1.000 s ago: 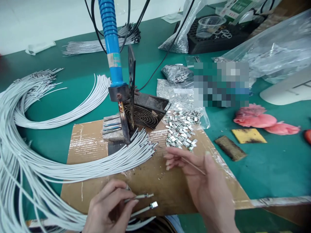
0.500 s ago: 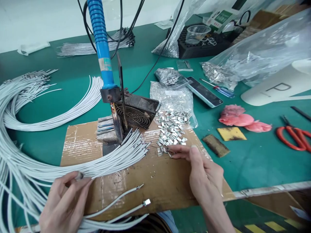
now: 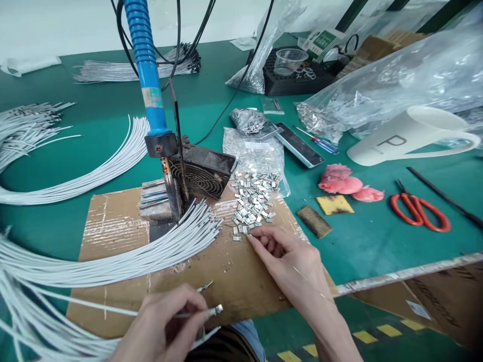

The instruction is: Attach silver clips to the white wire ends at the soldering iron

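The left hand (image 3: 166,327) was closed in a pinch on 1 thin white wire (image 3: 113,310) at the near edge of the cardboard sheet (image 3: 113,226), thumb and fingers pressed together just behind the wire's end. That wire was slim and white-sheathed, and ended in a small, bright metal terminal (image 3: 218,310) that stuck out past the fingertips. Its long axis ran roughly along the cardboard's near edge, with the terminal end pointing toward the cardboard's right side and the rest trailing off past its left edge. A 2nd bare wire tip (image 3: 206,286) showed just beyond the knuckles, angled toward the cardboard's far right. The right hand (image 3: 294,261) lay palm-down on the right half of the cardboard, its fingers (image 3: 260,241) bent down at the near rim of a heap of small silvery metal clips (image 3: 252,201) on the cardboard's far right corner; whether it pinched a clip could not be told. A fine strand across the back of that hand was too thin to identify. The blue-handled soldering iron (image 3: 145,65) stood upright at the cardboard's far edge, and its tip was hidden behind the fanned wire bundle (image 3: 151,251).
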Demonstrator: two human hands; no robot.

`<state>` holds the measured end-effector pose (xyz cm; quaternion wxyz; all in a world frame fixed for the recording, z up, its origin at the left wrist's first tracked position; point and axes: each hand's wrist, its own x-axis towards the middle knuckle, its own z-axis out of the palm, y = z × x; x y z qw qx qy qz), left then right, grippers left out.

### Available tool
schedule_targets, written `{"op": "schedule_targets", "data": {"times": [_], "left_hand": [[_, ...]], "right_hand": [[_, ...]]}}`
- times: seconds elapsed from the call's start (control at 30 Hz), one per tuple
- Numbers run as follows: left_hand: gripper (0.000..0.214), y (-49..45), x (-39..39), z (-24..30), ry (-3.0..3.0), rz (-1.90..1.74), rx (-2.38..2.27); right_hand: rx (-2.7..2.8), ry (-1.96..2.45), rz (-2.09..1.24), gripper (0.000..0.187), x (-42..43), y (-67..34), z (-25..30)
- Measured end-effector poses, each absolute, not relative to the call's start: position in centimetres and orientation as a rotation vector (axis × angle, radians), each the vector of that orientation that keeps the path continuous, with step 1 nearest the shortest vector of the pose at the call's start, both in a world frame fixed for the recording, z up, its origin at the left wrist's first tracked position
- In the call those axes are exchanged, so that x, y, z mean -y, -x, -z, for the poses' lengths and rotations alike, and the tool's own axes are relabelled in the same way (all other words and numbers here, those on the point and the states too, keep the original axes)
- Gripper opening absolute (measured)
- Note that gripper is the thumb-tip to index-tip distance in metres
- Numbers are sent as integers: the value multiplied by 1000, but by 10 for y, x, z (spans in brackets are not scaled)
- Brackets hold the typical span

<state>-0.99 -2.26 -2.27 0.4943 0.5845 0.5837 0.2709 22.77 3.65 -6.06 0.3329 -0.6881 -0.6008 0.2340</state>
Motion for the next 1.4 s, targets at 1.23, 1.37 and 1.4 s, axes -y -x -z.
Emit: {"op": "schedule_targets", "data": {"times": [1.23,1.37,1.4], "left_hand": [[32,7,1,11,-709,-894,-1435],[28,8,1,10,-726,-889,-1439],[27,8,2,9,-730,-882,-1442]], "right_hand": [[877,1053,-1812,11,-17,-151,44],[845,1022,-1877,14,-20,-154,41],[840,1016,-1888,14,-20,-155,41]]}}
